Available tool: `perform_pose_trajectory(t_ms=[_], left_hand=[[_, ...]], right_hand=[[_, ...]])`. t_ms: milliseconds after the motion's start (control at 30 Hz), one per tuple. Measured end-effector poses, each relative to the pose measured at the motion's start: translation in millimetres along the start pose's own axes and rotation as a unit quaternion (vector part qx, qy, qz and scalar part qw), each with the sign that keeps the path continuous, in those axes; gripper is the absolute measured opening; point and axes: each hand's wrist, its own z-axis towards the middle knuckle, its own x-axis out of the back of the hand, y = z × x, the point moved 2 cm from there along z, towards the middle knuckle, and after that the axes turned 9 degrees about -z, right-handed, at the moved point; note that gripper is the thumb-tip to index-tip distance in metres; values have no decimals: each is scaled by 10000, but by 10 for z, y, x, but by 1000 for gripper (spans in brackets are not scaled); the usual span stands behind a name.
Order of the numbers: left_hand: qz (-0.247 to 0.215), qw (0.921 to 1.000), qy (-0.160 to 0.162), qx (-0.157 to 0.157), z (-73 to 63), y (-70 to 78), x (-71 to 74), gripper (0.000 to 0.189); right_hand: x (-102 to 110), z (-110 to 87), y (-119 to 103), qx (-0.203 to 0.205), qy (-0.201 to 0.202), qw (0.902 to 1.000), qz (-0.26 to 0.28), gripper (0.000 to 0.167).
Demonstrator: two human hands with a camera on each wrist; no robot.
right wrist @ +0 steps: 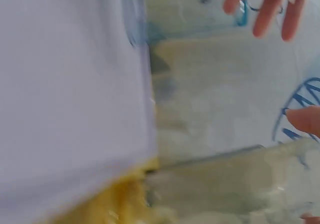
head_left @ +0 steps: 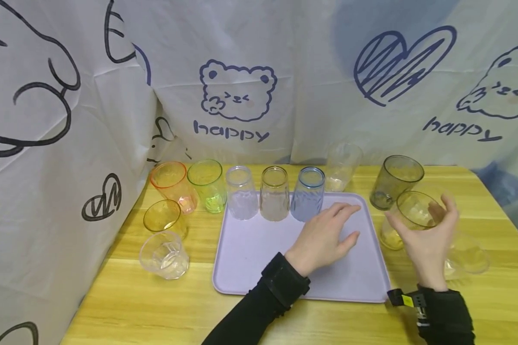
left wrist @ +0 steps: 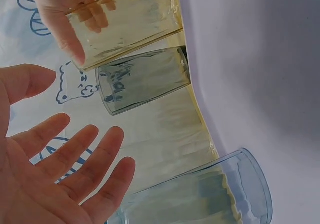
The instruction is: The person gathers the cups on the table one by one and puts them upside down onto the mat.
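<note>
Right hand (head_left: 430, 239), fingers grasping the yellow glass (left wrist: 135, 28) near its rim, probably for control.
Left hand (head_left: 323, 237) released, fingers apart; inverted glasses (head_left: 274, 201) at tray's (head_left: 259, 261) eleven o'clock, likely steadier mouth-down.

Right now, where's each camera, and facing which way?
Head: on the head, looking forward and down at the tray; left hand, right hand, sleeves show.
Left wrist: on that wrist, looking toward the yellowish glass; both hands show.
Right wrist: on that wrist, looking over the tray; fingers show.
Head and left wrist share that glass.
</note>
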Motion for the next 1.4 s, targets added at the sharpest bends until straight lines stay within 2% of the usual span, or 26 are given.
perform_pose_trajectory(t_ms=[133, 267, 400, 633, 900, 1233, 1400], left_hand=[[28, 10000, 10, 6, 3, -12, -17, 52], [0, 10000, -6, 32, 3, -14, -29, 52], [-59, 9999, -35, 80, 3, -12, -34, 52], [-50, 9999, 39, 109, -7, -40, -24, 52], [-180, 9996, 113, 170, -54, -81, 32, 51], [-399, 9978, 407, 325, -136, -172, 123, 51], [-667, 9954, 560, 400, -199, -219, 213, 51]], right_hand=[[-108, -43, 71, 63, 232, 9978, 625, 104], [-182, -53, 104, 6, 385, 9939, 1033, 106], [-235, -58, 136, -322, 467, 9894, 1334, 107], [-260, -42, 184, -788, 597, 9850, 1416, 105], [-241, -19, 185, -1013, 513, 9835, 1407, 93], [-115, -59, 41, -793, 335, 9742, 2088, 90], [-76, -94, -126, -443, 220, 9831, 1765, 88]])
